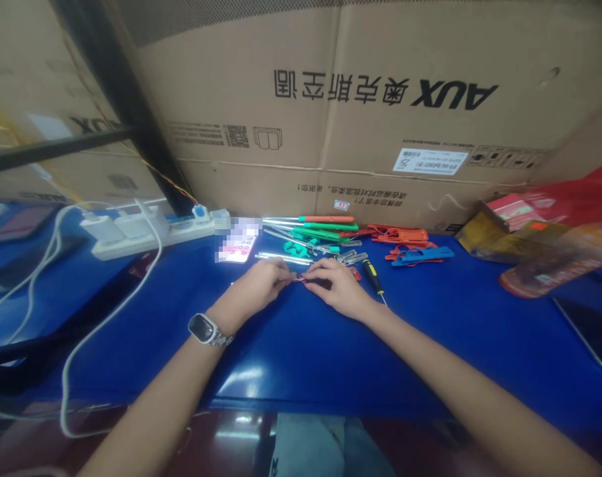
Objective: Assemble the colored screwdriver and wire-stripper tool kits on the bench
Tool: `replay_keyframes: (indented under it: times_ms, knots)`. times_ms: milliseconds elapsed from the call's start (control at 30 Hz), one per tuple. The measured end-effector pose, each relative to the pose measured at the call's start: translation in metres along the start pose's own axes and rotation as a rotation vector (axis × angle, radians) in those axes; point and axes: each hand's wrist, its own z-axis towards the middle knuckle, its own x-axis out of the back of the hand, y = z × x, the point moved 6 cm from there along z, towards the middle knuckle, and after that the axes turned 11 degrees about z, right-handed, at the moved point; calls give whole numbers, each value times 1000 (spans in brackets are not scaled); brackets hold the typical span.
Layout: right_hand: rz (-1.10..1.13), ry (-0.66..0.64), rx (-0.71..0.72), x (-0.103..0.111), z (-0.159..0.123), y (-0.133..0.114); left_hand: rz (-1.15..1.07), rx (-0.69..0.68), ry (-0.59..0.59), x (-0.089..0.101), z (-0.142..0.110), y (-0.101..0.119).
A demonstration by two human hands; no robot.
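Fingertips: Pinched by both hands is a small thin piece (299, 279), at the clock's centre; its exact nature cannot be told.
Left hand (265, 286): The near end is gripped between thumb and curled fingers, probably so that the piece is steadied.
Right hand (339, 286): The opposite end is pinched by thumb and forefinger; fine control seems to be served by this fingertip hold.
Silver rods (282, 257): Laid at 11 o'clock, just beyond the left hand, presumably for easy reach.
Green plastic parts (297, 249): Heaped at 12 o'clock, beneath the green handles (333, 227) and orange handle (328, 219); like items appear to be grouped.
Screwdriver (373, 275): Placed at 3 o'clock, its handle turned away, beside the right hand.
Orange pieces (402, 234): Stacked at 2 o'clock with a blue piece (424, 256), apparently clear of the working spot.
Phone (238, 242): Set at 10 o'clock, outside the hands' space.
Carton (380, 40): Stood at 12 o'clock as a backstop, seemingly.
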Motion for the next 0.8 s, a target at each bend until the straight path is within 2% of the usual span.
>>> replay_keyframes:
  times_ms: [167,333,533,667,800]
  knots:
    - [-96,-43,40,-3,-3,-3,-7,39,-35,2,1,3]
    - [-160,-63,84,-4,-6,-10,-48,125,17,3,2,-3]
    - [-69,101,-2,4,5,-10,-112,91,106,8,1,-1]
    - [-19,78,-36,2,14,-6,-144,65,136,10,2,1]
    - [140,106,6,3,17,-1,-172,41,139,11,3,1]
